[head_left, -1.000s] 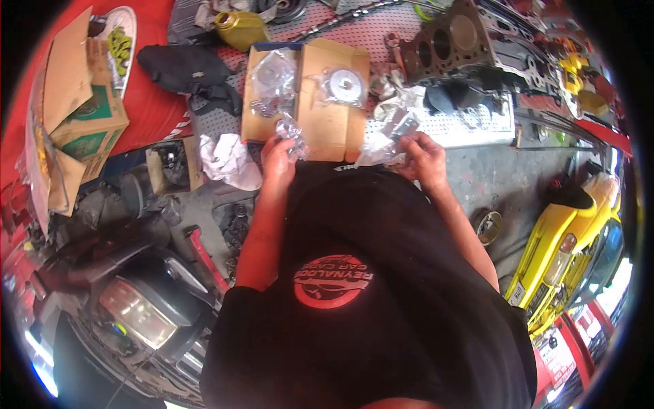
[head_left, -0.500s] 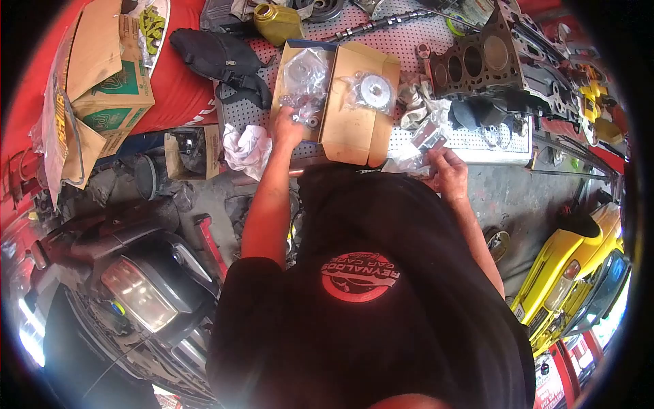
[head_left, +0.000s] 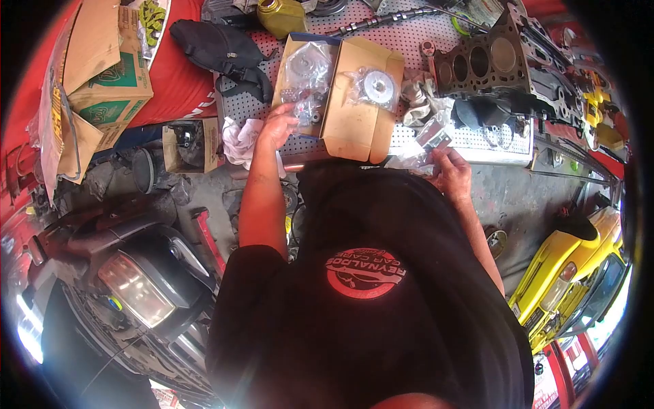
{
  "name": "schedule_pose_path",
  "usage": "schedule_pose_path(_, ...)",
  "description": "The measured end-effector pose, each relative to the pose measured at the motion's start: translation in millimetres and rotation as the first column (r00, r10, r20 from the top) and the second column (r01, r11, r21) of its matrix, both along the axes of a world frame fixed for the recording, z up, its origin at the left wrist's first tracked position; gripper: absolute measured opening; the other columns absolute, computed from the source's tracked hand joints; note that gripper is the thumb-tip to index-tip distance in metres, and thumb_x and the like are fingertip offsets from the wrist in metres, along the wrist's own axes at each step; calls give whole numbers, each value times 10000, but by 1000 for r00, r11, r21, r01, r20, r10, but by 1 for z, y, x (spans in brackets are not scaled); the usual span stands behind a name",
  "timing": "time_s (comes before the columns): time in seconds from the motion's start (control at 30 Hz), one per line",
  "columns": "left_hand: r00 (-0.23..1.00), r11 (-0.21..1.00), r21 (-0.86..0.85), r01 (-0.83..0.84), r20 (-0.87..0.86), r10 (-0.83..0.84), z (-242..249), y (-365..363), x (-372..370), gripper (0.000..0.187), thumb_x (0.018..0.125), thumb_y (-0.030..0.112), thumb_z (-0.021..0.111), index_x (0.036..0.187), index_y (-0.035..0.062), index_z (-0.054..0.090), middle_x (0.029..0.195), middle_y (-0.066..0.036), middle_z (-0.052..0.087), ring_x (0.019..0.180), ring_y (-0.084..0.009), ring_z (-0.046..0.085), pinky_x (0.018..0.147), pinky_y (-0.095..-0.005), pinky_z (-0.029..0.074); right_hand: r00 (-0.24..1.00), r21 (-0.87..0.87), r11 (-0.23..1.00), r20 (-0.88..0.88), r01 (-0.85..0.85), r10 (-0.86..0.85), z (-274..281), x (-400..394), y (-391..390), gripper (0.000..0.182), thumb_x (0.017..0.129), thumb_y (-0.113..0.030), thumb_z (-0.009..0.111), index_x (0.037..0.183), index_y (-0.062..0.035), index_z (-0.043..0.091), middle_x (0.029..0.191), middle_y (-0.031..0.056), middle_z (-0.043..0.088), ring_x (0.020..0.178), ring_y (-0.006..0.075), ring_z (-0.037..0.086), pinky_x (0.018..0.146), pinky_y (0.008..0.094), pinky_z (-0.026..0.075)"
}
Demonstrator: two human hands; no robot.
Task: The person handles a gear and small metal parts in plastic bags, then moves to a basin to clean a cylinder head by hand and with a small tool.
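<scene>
My left hand (head_left: 275, 128) is at the near left corner of an open cardboard box (head_left: 334, 135), its fingers apart beside clear bags of parts (head_left: 304, 73) inside. I see no object held in it. A toothed metal gear (head_left: 379, 86) in clear plastic rests on the box's opened flap. To the right, my right hand (head_left: 452, 172) is closed on a clear plastic bag (head_left: 417, 154) with a flat metal part (head_left: 437, 137) showing in it. The bag lies at the bench's near edge.
An engine block (head_left: 481, 60) stands on the perforated bench (head_left: 409, 41), with a camshaft (head_left: 385, 20) behind. Crumpled cloths (head_left: 240, 140), a black bag (head_left: 221, 54) and a yellow-brown oil jug (head_left: 281, 17) are on the left. Dark vehicle parts (head_left: 139, 286) fill the lower left.
My left hand has drawn back slightly to the left from the bagged parts, and its fingers have spread. My right hand keeps hold of the plastic bag, nearly unmoved.
</scene>
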State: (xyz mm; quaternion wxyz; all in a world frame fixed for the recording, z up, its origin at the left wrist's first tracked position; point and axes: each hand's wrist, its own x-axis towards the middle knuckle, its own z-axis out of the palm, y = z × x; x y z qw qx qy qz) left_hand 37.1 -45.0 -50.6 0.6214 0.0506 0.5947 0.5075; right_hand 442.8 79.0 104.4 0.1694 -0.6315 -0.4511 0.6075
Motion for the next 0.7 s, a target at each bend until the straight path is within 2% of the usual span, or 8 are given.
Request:
schedule_pose_path(0.13,998,997,77,-3,67,-3,-11,-6,-2,483,824,-51,529,1301,-29,459,1171,-162,582,1011,-300,613,867,-462,533,968,218,946,123,-240,218,-3,5,0,170,920,-185,652,898,-19,679,771,13,644,584,62,464,518,229,387)
schedule_pose_path(0.23,997,997,69,-33,71,28,-11,-6,-1,506,813,-50,542,1311,-26,457,1173,-161,581,1024,-304,609,862,-465,535,993,0,998,103,-58,57,7,-2,5,173,918,-185,659,899,-14,678,784,19,651,593,62,477,522,225,390)
schedule_pose_path(0.33,999,999,-29,-44,-1,44,-11,-1,1,506,807,-59,540,1307,-22,473,1169,-168,582,1000,-299,615,832,-449,545,977,248,946,82,-210,196,-14,8,1,188,911,-201,667,902,-13,679,768,27,649,583,70,495,510,234,405)
schedule_pose_path(0.37,991,996,-82,-20,-133,9,-12,1,4,482,795,-54,539,1275,-23,507,1117,-164,605,956,-284,628,794,-428,548,978,259,943,66,-210,199,-18,11,1,198,905,-212,671,908,-15,680,758,31,648,577,76,511,499,242,412)
schedule_pose_path(0.43,920,982,-191,4,-383,-78,-12,9,13,442,772,-44,537,1211,-27,575,1014,-155,651,868,-255,652,719,-386,554,998,65,995,-2,-69,69,-5,2,4,236,885,-255,683,937,-24,687,721,45,641,558,96,571,456,272,431)
schedule_pose_path(0.53,757,964,-253,81,-614,-225,-21,12,14,403,758,-34,534,1153,-26,615,914,-132,667,804,-214,652,706,-350,550,1000,8,1000,-26,2,-2,2,-2,4,242,888,-255,680,918,-15,685,695,44,632,538,100,557,452,267,422)
schedule_pose_path(0.63,837,972,-226,62,-518,-174,-30,10,10,407,754,-2,564,1159,-1,610,913,-173,686,827,-282,679,735,-389,546,997,1,998,47,-57,57,10,0,6,247,885,-251,685,924,-8,680,656,49,616,501,104,535,445,264,416)
schedule_pose_path(0.7,363,897,-433,91,-824,-435,-31,12,10,425,744,26,589,1168,-3,583,953,-221,681,866,-354,675,772,-431,537,998,-23,999,46,-34,35,16,-4,6,239,884,-248,688,920,-12,679,630,50,602,479,108,524,438,264,412)
